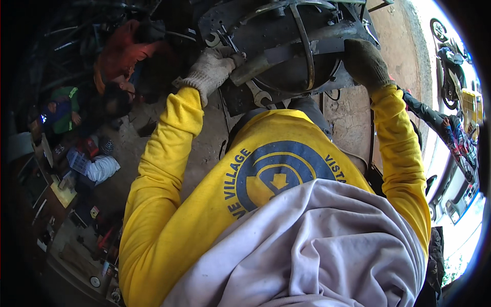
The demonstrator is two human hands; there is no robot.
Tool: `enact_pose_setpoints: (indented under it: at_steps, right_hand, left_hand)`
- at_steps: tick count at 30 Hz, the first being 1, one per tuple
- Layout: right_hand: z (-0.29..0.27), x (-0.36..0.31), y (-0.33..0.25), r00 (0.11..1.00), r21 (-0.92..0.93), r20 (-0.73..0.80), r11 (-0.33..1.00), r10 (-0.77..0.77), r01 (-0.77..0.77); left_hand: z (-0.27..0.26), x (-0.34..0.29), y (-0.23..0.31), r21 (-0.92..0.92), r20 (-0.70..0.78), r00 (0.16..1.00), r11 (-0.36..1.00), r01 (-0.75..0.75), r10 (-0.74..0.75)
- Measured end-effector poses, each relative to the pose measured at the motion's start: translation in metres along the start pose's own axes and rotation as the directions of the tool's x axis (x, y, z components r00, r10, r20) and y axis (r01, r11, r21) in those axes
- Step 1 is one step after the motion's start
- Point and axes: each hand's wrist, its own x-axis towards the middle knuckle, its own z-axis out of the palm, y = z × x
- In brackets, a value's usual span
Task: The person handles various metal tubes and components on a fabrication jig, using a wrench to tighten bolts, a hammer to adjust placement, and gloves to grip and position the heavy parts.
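Dirt floor point(353, 117); left hand point(212, 69) grips metal bar point(250, 69), right hand point(365, 64) clasps frame point(286, 30).

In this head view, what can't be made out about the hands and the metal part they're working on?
- Left hand: glove hides the fingers; its grip on the metal bar is unclear.
- Right hand: dark glove against the dark drum; grip unclear.
- Drum: top cut off by the frame edge.
- Wrench: partly hidden under the drum.
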Motion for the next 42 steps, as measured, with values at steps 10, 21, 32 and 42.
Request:
enact_pose_setpoints:
  at_steps: [10,21,32,42]
  right_hand:
    - [0.002,-0.014,0.019,0.98,0.503,0.089,0.842,0.176,-0.197]
    - [0.042,-0.123,0.01,0.729,0.893,0.075,0.28,0.68,-0.353]
    - [0.002,-0.055,-0.04,0.853,0.332,-0.033,0.811,0.521,-0.482]
    - [0.011,-0.051,-0.047,0.84,0.36,-0.135,0.816,0.526,-0.453]
  left_hand:
    - [0.001,-0.006,-0.009,0.064,-0.076,0.958,0.96,-0.271,0.276]
    - [0.013,-0.062,-0.02,0.467,-0.464,0.65,0.79,-0.397,0.602]
    - [0.11,-0.069,0.024,0.867,0.287,0.842,0.25,-0.432,0.458]
    - [0.12,-0.062,0.013,0.9,0.319,0.848,0.144,-0.411,0.423]
